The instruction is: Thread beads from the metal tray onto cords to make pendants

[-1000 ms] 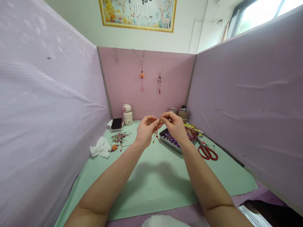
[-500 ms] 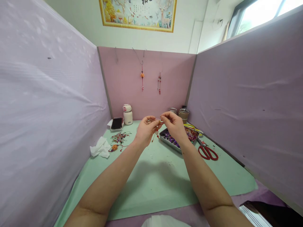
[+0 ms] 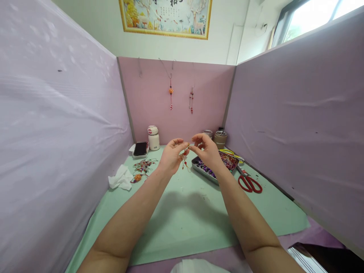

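Observation:
My left hand [image 3: 172, 154] pinches a small beaded cord [image 3: 185, 161] above the middle of the table. Its red and pale beads and thin loose ends dangle below the fingers. Close beside it, my right hand [image 3: 205, 148] has thumb and forefinger pressed together at the cord's upper end, its other fingers curled; what exactly lies in that pinch is too small to see. Behind and below the right wrist stands a metal tray [image 3: 209, 176] of purple beads and reddish cords, partly hidden by the arm.
Red-handled scissors [image 3: 250, 184] and yellow-handled scissors [image 3: 227, 151] lie at the right. Jars [image 3: 220, 140] and a white bottle [image 3: 154, 138] stand at the back. On the left are a phone [image 3: 141, 149], beaded strings [image 3: 143, 165] and a crumpled tissue [image 3: 121, 177]. Finished-looking pendants [image 3: 171, 91] hang on the pink panel.
My right hand has shifted slightly left and its fingers have spread more. My left hand has moved slightly left, and more of the dangling beaded cord shows beneath it.

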`<state>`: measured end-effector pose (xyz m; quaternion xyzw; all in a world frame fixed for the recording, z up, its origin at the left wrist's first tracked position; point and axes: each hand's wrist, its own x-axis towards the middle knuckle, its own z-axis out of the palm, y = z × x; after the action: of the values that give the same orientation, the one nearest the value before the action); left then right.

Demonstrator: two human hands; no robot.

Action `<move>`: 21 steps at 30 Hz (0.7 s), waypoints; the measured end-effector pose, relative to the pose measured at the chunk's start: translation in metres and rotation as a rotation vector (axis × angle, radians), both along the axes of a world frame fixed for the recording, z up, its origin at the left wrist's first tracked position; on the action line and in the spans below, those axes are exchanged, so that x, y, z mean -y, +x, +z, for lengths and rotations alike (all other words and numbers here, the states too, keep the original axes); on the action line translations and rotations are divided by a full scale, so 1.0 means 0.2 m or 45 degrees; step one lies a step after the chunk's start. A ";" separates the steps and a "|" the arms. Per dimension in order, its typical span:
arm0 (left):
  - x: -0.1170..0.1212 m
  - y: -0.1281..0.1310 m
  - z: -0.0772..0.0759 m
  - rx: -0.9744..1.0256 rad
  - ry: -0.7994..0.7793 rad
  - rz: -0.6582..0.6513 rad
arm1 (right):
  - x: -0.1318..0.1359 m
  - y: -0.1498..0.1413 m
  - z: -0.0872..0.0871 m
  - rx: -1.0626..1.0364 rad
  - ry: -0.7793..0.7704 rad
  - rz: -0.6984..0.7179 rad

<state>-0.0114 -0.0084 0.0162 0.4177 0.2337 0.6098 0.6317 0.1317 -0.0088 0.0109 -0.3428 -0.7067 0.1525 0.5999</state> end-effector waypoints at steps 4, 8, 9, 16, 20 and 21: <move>0.00 0.00 0.00 -0.009 -0.007 0.009 | 0.01 0.00 0.00 0.015 0.120 0.020; 0.01 0.01 0.01 0.000 -0.019 0.009 | 0.02 0.00 0.01 0.054 0.233 -0.009; 0.01 0.01 0.01 0.004 -0.017 0.003 | 0.02 0.00 0.01 0.072 0.257 -0.012; 0.03 0.01 0.02 0.012 -0.034 -0.007 | 0.03 0.01 0.02 0.171 0.462 -0.036; 0.02 0.00 0.02 0.035 -0.015 -0.027 | 0.01 0.03 0.01 0.270 0.563 -0.054; 0.02 0.00 0.02 0.039 -0.017 -0.033 | 0.00 0.03 0.00 0.297 0.581 -0.074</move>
<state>-0.0118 -0.0121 0.0196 0.4071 0.2226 0.6063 0.6459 0.1371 -0.0093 0.0111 -0.2342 -0.7770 -0.0687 0.5802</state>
